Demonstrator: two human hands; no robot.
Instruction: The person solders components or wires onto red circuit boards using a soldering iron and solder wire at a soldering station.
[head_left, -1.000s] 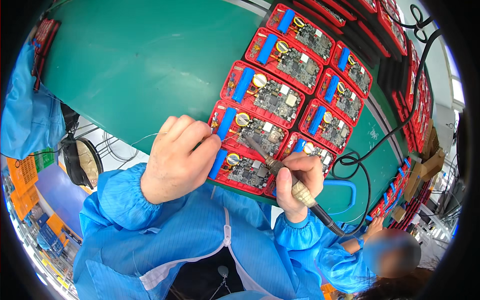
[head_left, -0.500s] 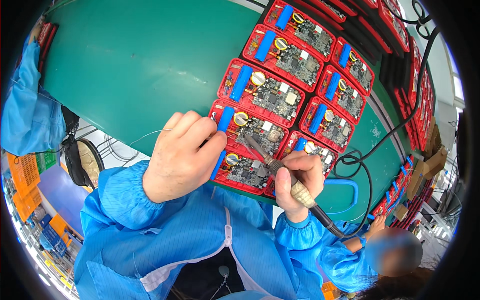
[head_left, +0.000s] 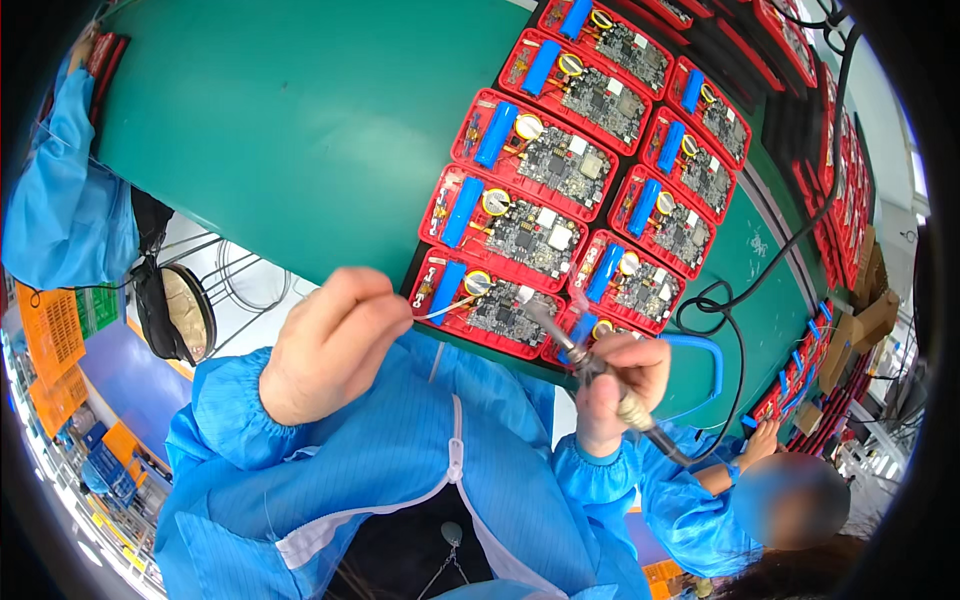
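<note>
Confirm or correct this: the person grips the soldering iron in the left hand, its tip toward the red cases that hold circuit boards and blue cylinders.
Wrong hand: the head view shows the soldering iron in the person's right hand. The rest stands: its tip is toward the red cases that hold circuit boards and blue cylinders.

Soldering iron [head_left: 578, 357] in right hand [head_left: 610, 410], slanted, blurred tip up-left of grip. Pale thin wire [head_left: 447, 309], pinched in left hand [head_left: 328, 348], reaches right. Open red case [head_left: 495, 339], circuit board [head_left: 512, 310], blue cylinder [head_left: 447, 286]: between grips.
</note>
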